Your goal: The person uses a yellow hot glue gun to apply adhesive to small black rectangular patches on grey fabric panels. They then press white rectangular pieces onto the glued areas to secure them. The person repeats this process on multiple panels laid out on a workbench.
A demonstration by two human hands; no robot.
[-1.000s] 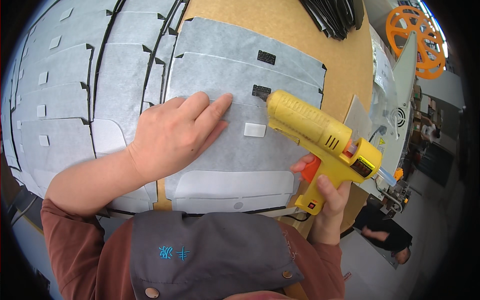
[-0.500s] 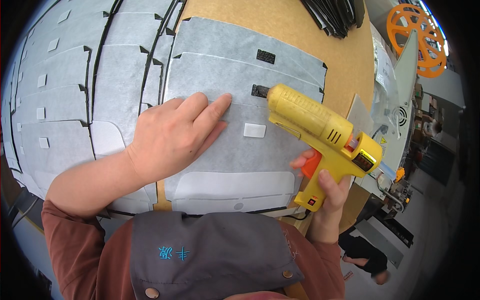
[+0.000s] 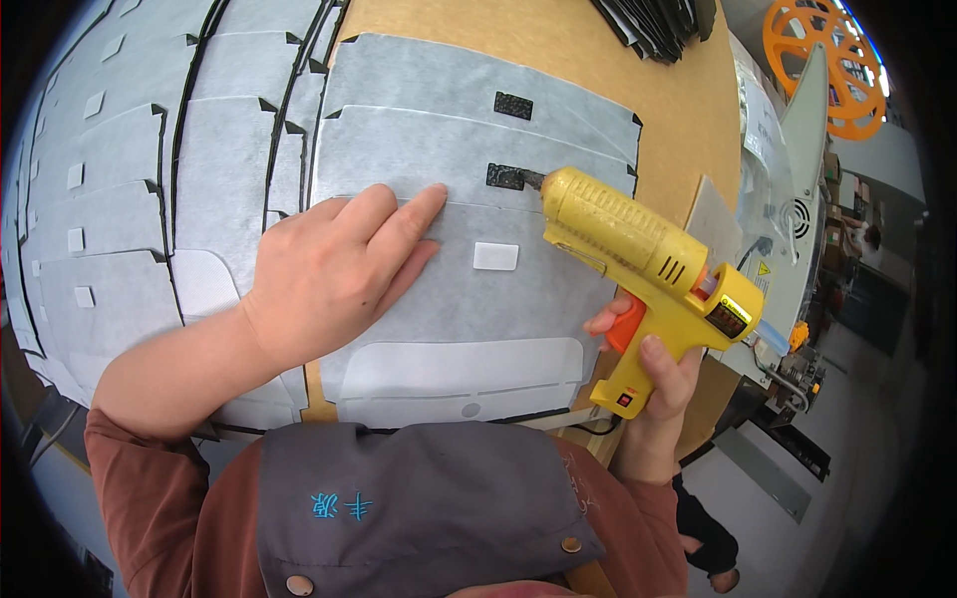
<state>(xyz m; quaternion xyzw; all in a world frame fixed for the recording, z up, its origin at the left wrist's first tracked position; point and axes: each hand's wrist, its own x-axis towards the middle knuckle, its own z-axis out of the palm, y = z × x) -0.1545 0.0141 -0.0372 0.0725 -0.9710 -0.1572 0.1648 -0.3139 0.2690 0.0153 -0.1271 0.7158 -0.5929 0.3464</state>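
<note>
My right hand (image 3: 666, 374) is wrapped around the handle of a yellow hot glue gun (image 3: 638, 239), fingers by its orange trigger. The dark nozzle points left, at the right end of a black textured patch (image 3: 505, 176) on a light grey sheet (image 3: 429, 75). Whether the nozzle touches the patch I cannot tell. Palm down, my left hand (image 3: 334, 269) rests on the same sheet, left of the patch, with its index finger stretched out and empty. A second black patch (image 3: 513, 106) lies farther up. Nearer me is a small white rectangle (image 3: 495, 256).
Overlapping grey sheets (image 3: 100, 214) with small white rectangles cover the left of the brown board (image 3: 688, 100). A stack of dark pieces (image 3: 658, 25) sits at the far edge. An orange reel (image 3: 827, 65) and a machine stand right; another person (image 3: 708, 533) is at lower right.
The glue gun's nozzle has shifted slightly right, from over the black patch to its right end, so more of the patch shows. My left hand stays on the sheet.
</note>
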